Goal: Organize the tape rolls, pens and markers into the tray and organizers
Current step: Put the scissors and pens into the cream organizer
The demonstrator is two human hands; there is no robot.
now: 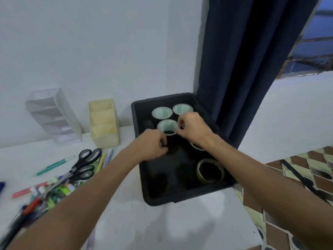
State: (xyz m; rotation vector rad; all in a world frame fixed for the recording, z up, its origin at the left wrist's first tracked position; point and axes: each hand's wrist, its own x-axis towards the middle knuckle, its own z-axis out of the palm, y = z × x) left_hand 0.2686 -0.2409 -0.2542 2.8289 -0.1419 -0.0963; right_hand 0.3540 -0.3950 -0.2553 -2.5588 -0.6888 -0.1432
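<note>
White tape roll [168, 127] flat, hole up; both hands [192, 128] pinch it.

Free room and obstructions around the tray [189, 199].
Near-left tray floor lies open; tape rolls [162, 112] fill its far end, a curtain [243, 69] crowds the right, and scissors [84, 165] and pens [54, 165] litter the left counter [144, 228].

1 head view, close above, facing forward and down at the tray [138, 123] by the wall
</note>
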